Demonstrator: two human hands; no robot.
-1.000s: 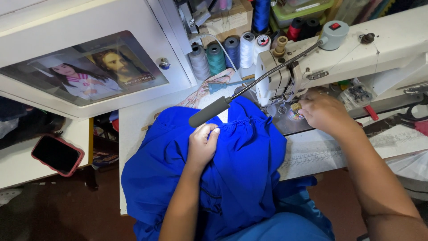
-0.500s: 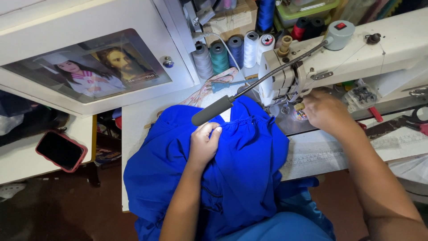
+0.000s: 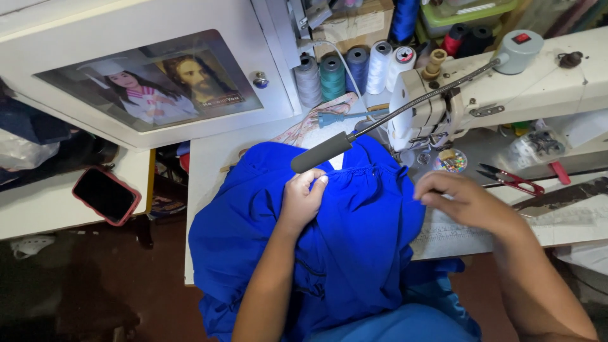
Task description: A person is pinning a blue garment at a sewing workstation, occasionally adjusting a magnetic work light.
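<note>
**Right hand drawn back from the needle, blue cloth bunched on the table**

Since half a second ago the right hand [image 3: 465, 202] has pulled away from the needle area of the sewing machine [image 3: 506, 95] and now hovers near the table's front edge, fingers curled together; whether it pinches anything I cannot tell. The left hand [image 3: 303, 199] has stayed put, clenched on a fold of the blue garment [image 3: 354, 234].

The garment lies heaped in front of the person, spilling off the near edge of the table [image 3: 209, 164] toward the lap. Its long axis runs from the lap up toward the machine, with the gathered seam edge pointing at the presser foot, just under the padded end of the gooseneck lamp [image 3: 320, 152].

Risks, as I judge them: with only one hand gripping, the hanging weight could drag the gathered edge off line; loose folds could slip under the foot and get stitched together. The red snips [image 3: 510, 180] lie near the right hand and could be knocked off.

Farther back, thread cones [image 3: 354, 69] stand in a row behind the machine.
</note>
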